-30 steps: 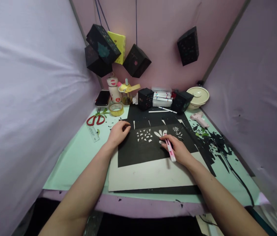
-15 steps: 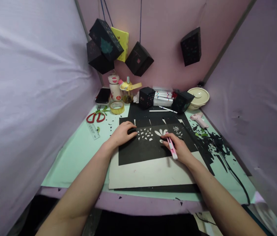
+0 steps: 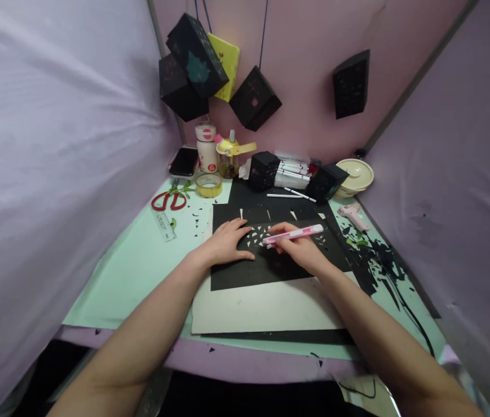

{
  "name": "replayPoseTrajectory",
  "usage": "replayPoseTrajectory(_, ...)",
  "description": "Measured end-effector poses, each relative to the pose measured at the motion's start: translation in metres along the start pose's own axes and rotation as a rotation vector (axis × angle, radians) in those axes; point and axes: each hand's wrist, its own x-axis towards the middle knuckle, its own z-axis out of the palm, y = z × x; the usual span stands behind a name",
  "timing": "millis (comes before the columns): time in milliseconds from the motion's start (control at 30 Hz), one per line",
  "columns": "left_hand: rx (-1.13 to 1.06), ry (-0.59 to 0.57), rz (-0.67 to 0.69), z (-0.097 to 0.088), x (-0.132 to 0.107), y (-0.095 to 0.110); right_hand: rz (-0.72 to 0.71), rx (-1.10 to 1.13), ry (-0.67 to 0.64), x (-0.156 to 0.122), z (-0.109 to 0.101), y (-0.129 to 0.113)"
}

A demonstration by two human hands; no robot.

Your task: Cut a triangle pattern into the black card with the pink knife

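A sheet of black paper (image 3: 245, 277) with cut-out shapes lies on a pale board (image 3: 266, 313) in front of me. My left hand (image 3: 227, 242) rests on the sheet's left part, fingers spread, beside a cluster of small angular cut-outs (image 3: 255, 237). Held in my right hand (image 3: 297, 248) is a pink and white craft knife (image 3: 299, 232). Its tip end points left, near the right edge of that cluster. The right hand covers the larger petal-shaped cut-out, and whether the blade touches the paper I cannot tell.
Red-handled scissors (image 3: 169, 200), a clear ruler (image 3: 164, 225) and a tape roll (image 3: 208, 185) lie at left. A pink glue gun (image 3: 354, 216) and black paper scraps (image 3: 384, 260) are at right. Markers (image 3: 292, 174) and a lidded bowl (image 3: 353, 176) stand behind; black boxes (image 3: 256, 99) hang above.
My right hand has moved left with the craft knife, from the petal cut-out to the angular ones, and the knife now lies more level. My left hand's thumb has spread downward. The camera view has shifted slightly.
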Motion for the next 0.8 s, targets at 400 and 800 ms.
replayPoseTrajectory(400, -0.026, -0.059, 0.013, -0.002, -0.003, -0.004, 0.028, -0.011, -0.084, 0.026, 0.017, 0.017)
replayPoseTrajectory(800, -0.046, -0.074, 0.007, -0.003, -0.002, -0.002, -0.063, -0.068, -0.038, 0.018, 0.017, 0.020)
